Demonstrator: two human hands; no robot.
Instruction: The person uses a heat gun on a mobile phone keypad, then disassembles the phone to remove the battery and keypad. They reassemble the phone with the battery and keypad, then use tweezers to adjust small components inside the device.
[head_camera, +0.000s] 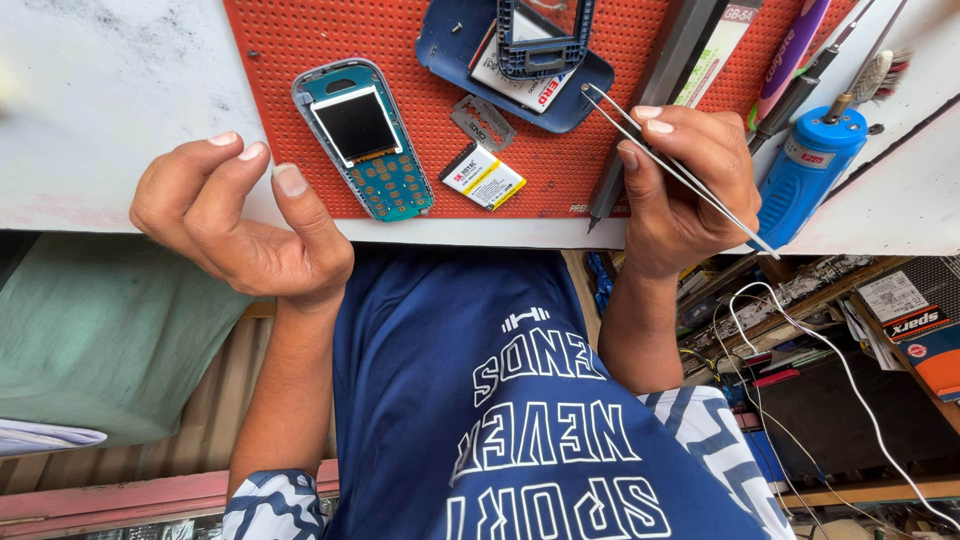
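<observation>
Gripping a pair of slim metal tweezers (680, 170) between thumb and fingertips, the person's right hand (685, 190) rests at the near edge of the tabletop (110, 120), at about 3 o'clock in the head view. The tweezers slant from 5 o'clock to 11 o'clock, their closed tips just touching the lower right corner of a dark blue phone back cover (455, 60) that lies on a red perforated work mat (290, 40). A blue phone frame (545, 40) with a rectangular opening sits inside that cover, on top of a white-labelled battery (520, 90).

The left hand (235, 215), at 9 o'clock, holds nothing visible: palm turned up, fingers curled loosely, thumb raised, hovering over the tabletop edge. Just beyond its thumb, toward 1 o'clock, lies an opened phone body (365, 140) with a dark screen and a teal circuit board of round gold keypad contacts, tilted slightly left. Between that phone and the right hand lie a razor blade (483, 122) and, nearer the person, a small white, yellow and red battery (483, 177).

At 2 o'clock from the right hand stands a blue cylindrical tool (810, 170) with a brass tip, close beside the knuckles. A dark grey bar (660, 90) runs diagonally under the right hand's fingers. Below the tabletop, the person's navy printed shirt (500, 400) fills the centre, with white cables (800, 340) hanging at 4 o'clock.
</observation>
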